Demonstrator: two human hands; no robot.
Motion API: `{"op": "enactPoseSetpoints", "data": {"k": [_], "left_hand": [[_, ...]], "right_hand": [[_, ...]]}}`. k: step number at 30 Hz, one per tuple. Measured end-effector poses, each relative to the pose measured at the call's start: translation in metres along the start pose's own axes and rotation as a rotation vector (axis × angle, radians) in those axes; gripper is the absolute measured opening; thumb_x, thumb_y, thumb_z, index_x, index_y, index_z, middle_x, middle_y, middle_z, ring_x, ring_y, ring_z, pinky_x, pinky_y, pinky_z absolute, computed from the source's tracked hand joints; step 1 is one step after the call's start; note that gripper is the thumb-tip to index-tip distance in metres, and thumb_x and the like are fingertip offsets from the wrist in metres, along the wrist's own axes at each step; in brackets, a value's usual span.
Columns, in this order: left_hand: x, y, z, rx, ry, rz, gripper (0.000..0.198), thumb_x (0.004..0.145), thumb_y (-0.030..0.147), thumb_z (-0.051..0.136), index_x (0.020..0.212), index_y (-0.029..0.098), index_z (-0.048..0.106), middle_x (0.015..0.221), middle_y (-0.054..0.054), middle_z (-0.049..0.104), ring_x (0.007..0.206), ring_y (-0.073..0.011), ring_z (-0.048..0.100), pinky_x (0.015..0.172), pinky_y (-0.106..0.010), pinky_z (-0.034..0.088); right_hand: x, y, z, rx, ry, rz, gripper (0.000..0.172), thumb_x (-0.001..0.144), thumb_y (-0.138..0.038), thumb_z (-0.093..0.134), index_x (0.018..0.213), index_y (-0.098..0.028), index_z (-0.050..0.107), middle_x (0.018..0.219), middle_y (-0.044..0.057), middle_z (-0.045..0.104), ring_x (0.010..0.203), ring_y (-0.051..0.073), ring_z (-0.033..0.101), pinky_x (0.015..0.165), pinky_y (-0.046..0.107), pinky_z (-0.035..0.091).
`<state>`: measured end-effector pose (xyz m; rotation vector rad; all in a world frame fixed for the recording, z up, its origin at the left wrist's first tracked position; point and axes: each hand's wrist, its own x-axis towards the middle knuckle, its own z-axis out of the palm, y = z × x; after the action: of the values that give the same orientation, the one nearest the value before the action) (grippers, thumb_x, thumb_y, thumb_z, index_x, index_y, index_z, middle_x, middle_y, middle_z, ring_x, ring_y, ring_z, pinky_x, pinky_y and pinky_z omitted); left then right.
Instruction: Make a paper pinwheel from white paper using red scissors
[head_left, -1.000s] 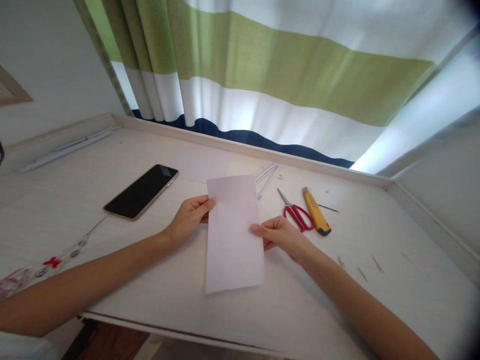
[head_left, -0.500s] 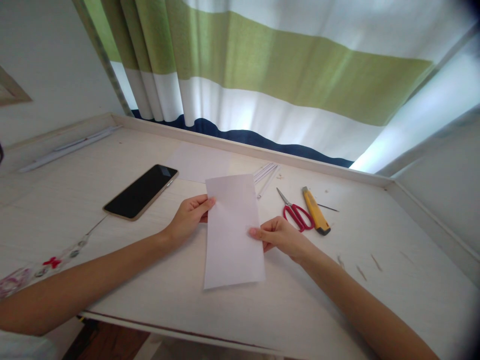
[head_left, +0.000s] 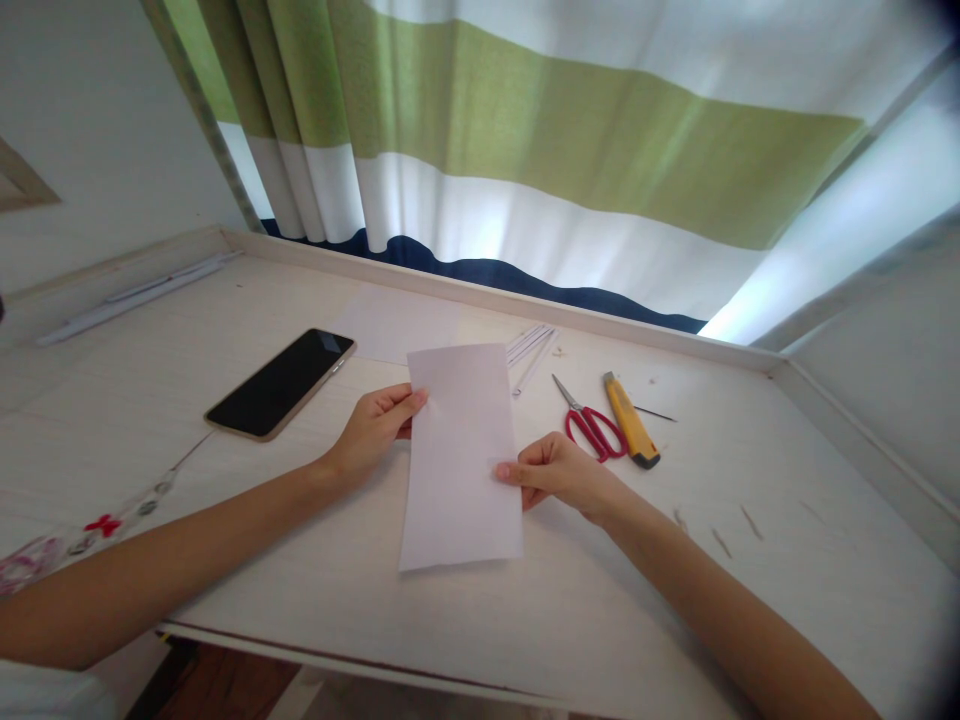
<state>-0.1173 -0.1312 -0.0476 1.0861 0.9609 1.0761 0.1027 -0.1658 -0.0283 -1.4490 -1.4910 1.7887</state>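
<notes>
A blank white sheet of paper [head_left: 461, 450], a tall rectangle, is held up over the desk between both hands. My left hand [head_left: 379, 425] pinches its left edge near the top, thumb in front and fingers behind. Lower down on the right edge, my right hand [head_left: 551, 470] grips it the same way. Just beyond my right hand lie scissors [head_left: 595, 432] with red handles and a yellow utility knife [head_left: 631, 420]. The fingers behind the paper are partly hidden.
A phone [head_left: 281, 385] with a beaded strap [head_left: 150, 505] lies on the left. Behind the held paper is another white sheet [head_left: 397, 318], with thin paper strips [head_left: 532, 350] beside it. Small scraps [head_left: 721, 543] lie to the right. A raised rim [head_left: 480, 297] borders the desk below a curtain [head_left: 570, 130].
The paper's lower end has swung slightly left and up, leaving the sheet a little more tilted. Both hands keep their hold on it.
</notes>
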Motion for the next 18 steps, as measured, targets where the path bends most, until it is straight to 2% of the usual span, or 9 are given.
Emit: {"op": "enactPoseSetpoints", "data": {"k": [5,13,18], "left_hand": [[0.0011,-0.002,-0.0001,-0.01,0.01,0.0,0.026,0.072,0.035,0.06,0.088,0.016,0.064,0.074,-0.003,0.067,0.061,-0.013,0.06,0.061,-0.024,0.048],[0.0025,-0.0017,-0.0002,0.002,0.031,0.015,0.031,0.068,0.038,0.062,0.088,0.015,0.065,0.075,-0.005,0.068,0.062,-0.0149,0.061,0.06,-0.026,0.049],[0.0034,0.0006,-0.002,-0.012,0.046,0.039,0.027,0.069,0.036,0.062,0.086,0.016,0.066,0.073,-0.004,0.068,0.06,-0.0132,0.06,0.059,-0.023,0.048]], "right_hand": [[0.0024,0.0027,-0.0009,-0.018,-0.032,0.0,0.033,0.053,-0.043,0.071,0.052,-0.012,0.061,0.05,0.001,0.063,0.046,0.009,0.058,0.049,0.019,0.048],[0.0028,0.0021,-0.0013,-0.009,-0.023,0.001,0.032,0.055,-0.043,0.07,0.055,-0.012,0.061,0.052,0.001,0.062,0.047,0.008,0.057,0.049,0.019,0.047],[0.0044,0.0028,-0.001,0.014,-0.01,0.012,0.029,0.053,-0.037,0.073,0.053,-0.012,0.057,0.051,-0.001,0.061,0.046,0.007,0.056,0.046,0.017,0.046]]}}
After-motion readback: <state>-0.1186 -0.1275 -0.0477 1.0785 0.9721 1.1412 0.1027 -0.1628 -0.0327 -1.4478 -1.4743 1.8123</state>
